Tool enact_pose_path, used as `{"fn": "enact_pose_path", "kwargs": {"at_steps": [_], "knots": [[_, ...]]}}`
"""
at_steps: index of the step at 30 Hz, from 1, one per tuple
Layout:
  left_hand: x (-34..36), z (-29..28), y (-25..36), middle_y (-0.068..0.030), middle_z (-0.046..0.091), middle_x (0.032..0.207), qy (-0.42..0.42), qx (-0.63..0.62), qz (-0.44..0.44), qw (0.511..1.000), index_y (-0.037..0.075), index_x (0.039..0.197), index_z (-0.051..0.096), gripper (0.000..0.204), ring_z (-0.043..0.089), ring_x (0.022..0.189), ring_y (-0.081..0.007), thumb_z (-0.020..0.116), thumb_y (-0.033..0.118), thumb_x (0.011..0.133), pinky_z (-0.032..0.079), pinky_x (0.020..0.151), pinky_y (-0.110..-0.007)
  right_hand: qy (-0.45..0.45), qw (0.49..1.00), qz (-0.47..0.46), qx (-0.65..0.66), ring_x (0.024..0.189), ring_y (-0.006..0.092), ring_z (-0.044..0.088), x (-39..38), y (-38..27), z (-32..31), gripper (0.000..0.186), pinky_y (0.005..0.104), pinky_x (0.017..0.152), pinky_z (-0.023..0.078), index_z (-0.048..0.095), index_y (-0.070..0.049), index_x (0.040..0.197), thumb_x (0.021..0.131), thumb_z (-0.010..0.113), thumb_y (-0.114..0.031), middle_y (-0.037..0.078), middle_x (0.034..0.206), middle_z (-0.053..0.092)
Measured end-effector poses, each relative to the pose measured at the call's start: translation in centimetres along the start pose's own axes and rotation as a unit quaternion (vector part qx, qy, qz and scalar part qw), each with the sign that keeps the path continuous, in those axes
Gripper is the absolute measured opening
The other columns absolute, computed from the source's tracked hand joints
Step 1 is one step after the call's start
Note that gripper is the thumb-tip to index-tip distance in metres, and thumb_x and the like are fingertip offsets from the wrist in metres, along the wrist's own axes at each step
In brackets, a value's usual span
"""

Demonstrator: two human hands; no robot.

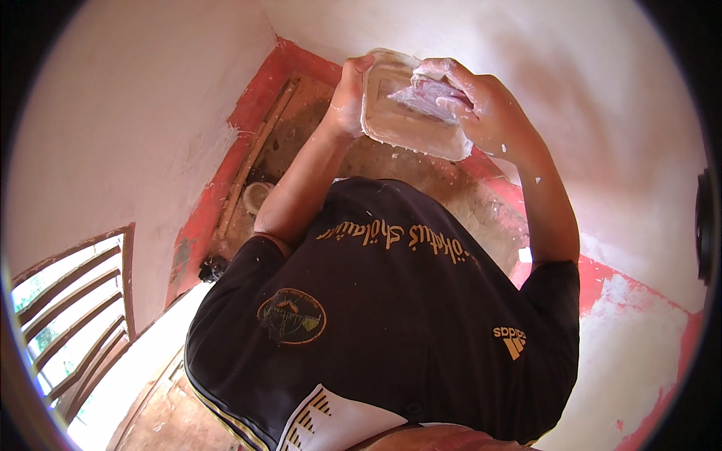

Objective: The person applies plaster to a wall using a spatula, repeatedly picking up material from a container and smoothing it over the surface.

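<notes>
Left hand (350, 99) clamps the left side of a shallow tray (382, 124); right hand (485, 109) grips a white-smeared, seemingly flat scraper (421, 99) inside, apparently mid-scrape; next calls for steady tilt

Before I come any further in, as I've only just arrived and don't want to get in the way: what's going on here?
A person in a dark shirt holds a shallow, rectangular tray by its edge in the left hand. The right hand has its grip on a flat, white-smeared piece over the tray; what exactly it is, I can't tell. Pale walls with red lower bands stand around.
</notes>
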State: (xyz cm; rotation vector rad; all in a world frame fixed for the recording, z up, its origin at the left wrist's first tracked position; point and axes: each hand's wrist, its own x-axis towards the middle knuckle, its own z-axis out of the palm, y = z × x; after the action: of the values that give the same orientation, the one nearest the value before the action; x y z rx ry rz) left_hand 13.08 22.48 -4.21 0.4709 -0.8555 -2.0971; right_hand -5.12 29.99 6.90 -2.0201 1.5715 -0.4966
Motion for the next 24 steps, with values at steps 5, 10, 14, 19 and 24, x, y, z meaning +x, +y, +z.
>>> {"fn": "enact_pose_path", "kwargs": {"at_steps": [5,10,14,19,24], "knots": [[0.2,-0.3,1.2,-0.0161,0.06,0.116,0.002,0.011,-0.002,1.0,0.002,0.123,0.052,0.059,0.059,0.106,-0.0274,0.032,0.049,0.094,0.047,0.095,-0.044,0.034,0.998,-0.041,0.018,0.08,0.031,0.067,1.1,-0.1,1.0,0.048,0.0364,0.077,0.051,0.054,-0.016,0.131,0.087,0.056,0.002,0.018,0.095,0.069],[0.5,-1.3,0.9,-0.0157,0.059,0.116,0.008,-0.045,-0.02,0.999,0.002,0.122,0.052,0.057,0.059,0.106,-0.0284,0.032,0.048,0.093,0.049,0.092,-0.045,0.041,0.998,-0.04,0.005,0.075,0.0339,0.066,1.4,-0.2,1.3,0.049,0.0406,0.071,0.05,0.054,-0.022,0.132,0.087,0.056,-0.001,0.019,0.089,0.068],[0.5,-2.2,0.2,-0.0159,0.059,0.117,0.024,-0.043,0.008,0.999,0.002,0.122,0.052,0.059,0.058,0.107,-0.0292,0.03,0.05,0.095,0.049,0.092,-0.045,0.044,0.998,-0.044,0.002,0.083,0.0324,0.067,1.3,0.0,2.2,0.047,0.0375,0.078,0.051,0.054,-0.015,0.132,0.087,0.055,0.001,0.019,0.097,0.069],[-0.2,-2.3,-0.2,-0.0158,0.059,0.117,0.027,-0.094,0.002,0.995,0.002,0.123,0.051,0.064,0.058,0.109,-0.0292,0.026,0.056,0.098,0.048,0.095,-0.045,0.032,0.997,-0.06,0.034,0.089,0.0381,0.066,1.6,0.6,3.2,0.043,0.0407,0.079,0.052,0.055,-0.014,0.129,0.088,0.055,-0.001,0.019,0.101,0.069],[0.1,-4.0,-0.8,-0.015,0.059,0.116,0.035,-0.074,0.016,0.996,0.003,0.122,0.051,0.062,0.059,0.108,-0.0286,0.025,0.054,0.099,0.049,0.096,-0.044,0.035,0.993,-0.103,0.035,0.08,0.0289,0.067,2.1,0.9,3.9,0.046,0.0324,0.077,0.051,0.055,-0.009,0.131,0.088,0.056,0.004,0.018,0.098,0.07]]}}
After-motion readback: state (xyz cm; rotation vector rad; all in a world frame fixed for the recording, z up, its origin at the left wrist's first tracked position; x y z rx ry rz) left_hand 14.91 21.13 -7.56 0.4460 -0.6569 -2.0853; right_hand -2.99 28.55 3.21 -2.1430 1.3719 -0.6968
